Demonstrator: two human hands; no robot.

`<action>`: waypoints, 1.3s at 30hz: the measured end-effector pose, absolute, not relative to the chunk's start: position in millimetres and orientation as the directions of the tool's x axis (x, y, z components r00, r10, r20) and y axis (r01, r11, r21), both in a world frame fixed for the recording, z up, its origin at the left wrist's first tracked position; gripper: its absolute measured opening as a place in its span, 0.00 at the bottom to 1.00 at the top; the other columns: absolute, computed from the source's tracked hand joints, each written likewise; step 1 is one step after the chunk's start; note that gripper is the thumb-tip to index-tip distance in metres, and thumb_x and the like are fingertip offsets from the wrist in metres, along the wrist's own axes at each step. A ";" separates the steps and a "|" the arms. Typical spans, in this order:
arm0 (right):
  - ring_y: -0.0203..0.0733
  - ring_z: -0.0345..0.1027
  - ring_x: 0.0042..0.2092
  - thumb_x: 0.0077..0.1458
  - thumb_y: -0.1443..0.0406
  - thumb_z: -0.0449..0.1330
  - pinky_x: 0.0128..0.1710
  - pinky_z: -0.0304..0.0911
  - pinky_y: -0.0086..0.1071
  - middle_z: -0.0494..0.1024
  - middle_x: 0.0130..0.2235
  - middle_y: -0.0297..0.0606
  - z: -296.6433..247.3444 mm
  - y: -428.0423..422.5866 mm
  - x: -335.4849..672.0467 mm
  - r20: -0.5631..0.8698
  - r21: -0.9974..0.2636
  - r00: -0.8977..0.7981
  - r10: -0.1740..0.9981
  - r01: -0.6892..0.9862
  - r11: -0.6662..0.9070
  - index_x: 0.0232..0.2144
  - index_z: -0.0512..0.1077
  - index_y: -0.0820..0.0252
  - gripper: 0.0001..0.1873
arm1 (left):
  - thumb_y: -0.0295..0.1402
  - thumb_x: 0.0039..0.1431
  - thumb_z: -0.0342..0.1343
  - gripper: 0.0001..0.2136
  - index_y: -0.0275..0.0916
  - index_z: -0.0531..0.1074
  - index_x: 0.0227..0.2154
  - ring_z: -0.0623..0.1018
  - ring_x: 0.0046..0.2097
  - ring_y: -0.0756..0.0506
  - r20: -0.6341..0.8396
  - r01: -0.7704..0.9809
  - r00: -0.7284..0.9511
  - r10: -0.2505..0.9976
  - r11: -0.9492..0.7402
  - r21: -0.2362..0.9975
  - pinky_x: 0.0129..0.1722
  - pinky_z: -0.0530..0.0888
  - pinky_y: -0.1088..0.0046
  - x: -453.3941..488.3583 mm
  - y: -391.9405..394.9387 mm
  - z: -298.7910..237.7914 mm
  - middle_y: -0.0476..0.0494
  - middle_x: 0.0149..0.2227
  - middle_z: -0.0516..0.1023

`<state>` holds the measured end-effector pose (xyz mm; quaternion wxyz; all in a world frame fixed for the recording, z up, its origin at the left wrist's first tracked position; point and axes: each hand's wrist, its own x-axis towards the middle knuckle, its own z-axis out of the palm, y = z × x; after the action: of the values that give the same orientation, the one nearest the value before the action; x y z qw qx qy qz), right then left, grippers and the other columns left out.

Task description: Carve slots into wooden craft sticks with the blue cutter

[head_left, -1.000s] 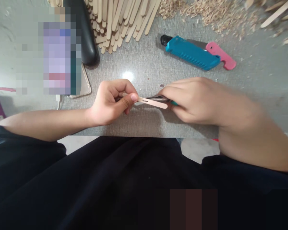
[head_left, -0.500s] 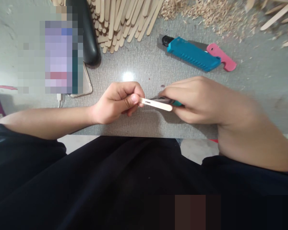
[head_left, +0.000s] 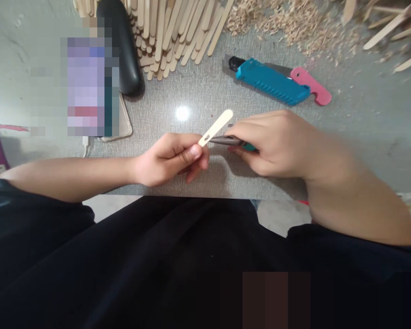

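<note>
Between thumb and fingers, my left hand (head_left: 173, 157) pinches one end of a wooden craft stick (head_left: 219, 123), which tilts up to the right. A small slot shows in the stick near my thumb. My right hand (head_left: 274, 141) is wrapped round a pair of pliers (head_left: 228, 140), whose grey jaws point left to the stick's slotted part. A bit of teal handle shows between the fingers. Whether the jaw tips touch the stick, I cannot tell.
Beyond my right hand lie a blue utility knife (head_left: 274, 82) and a pink-handled blade (head_left: 311, 86). Craft sticks (head_left: 178, 32) are heaped at the back, with wood shavings (head_left: 287, 23) beside them. A black case (head_left: 125, 55) and a blurred phone (head_left: 85, 87) lie at left.
The craft stick has swung from pointing right and slightly down to pointing up and right. More of the pliers' jaws shows now. My left hand has dropped slightly toward me.
</note>
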<state>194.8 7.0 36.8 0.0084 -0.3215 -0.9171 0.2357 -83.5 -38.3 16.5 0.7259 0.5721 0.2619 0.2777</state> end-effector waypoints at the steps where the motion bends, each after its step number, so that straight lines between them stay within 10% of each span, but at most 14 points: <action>1: 0.50 0.75 0.38 0.70 0.62 0.57 0.39 0.61 0.43 0.80 0.35 0.38 36.4 7.3 194.9 -0.144 -0.382 -0.785 0.603 0.606 0.697 0.38 0.74 0.50 0.07 | 0.59 0.82 0.54 0.26 0.41 0.74 0.36 0.69 0.21 0.53 -0.063 -0.094 0.683 0.728 0.172 0.981 0.22 0.65 0.73 -83.7 -39.1 15.7 0.49 0.21 0.77; 10: 0.57 0.78 0.49 0.75 0.59 0.52 0.44 0.65 0.46 0.84 0.44 0.47 29.1 10.9 193.1 -0.061 -0.082 -0.706 0.705 0.708 0.702 0.50 0.78 0.56 0.16 | 0.58 0.83 0.52 0.27 0.40 0.77 0.37 0.67 0.19 0.53 -0.100 -0.011 0.568 0.817 0.129 0.992 0.19 0.63 0.74 -84.2 -41.1 13.7 0.48 0.20 0.79; 27: 0.66 0.79 0.57 0.74 0.63 0.55 0.54 0.71 0.52 0.86 0.50 0.52 31.1 17.6 200.3 0.040 -0.166 -0.591 0.806 0.791 0.589 0.52 0.80 0.54 0.14 | 0.53 0.79 0.64 0.23 0.39 0.81 0.33 0.77 0.23 0.54 -0.080 -0.207 0.301 0.950 0.147 0.967 0.20 0.69 0.78 -78.8 -42.9 1.5 0.45 0.29 0.84; 39: 0.67 0.80 0.55 0.67 0.69 0.54 0.50 0.71 0.52 0.86 0.52 0.57 36.5 19.6 191.5 -0.100 -0.036 -0.643 0.759 0.765 0.643 0.54 0.79 0.61 0.18 | 0.53 0.77 0.66 0.21 0.40 0.82 0.34 0.93 0.59 0.39 -0.101 -0.327 0.265 0.959 0.188 0.926 0.59 0.92 0.59 -77.9 -43.6 5.5 0.37 0.61 0.91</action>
<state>191.5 19.6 36.5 -0.0380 -0.4207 -0.9056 0.0373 -77.9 -43.6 5.5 0.6738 0.4224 0.3739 0.4772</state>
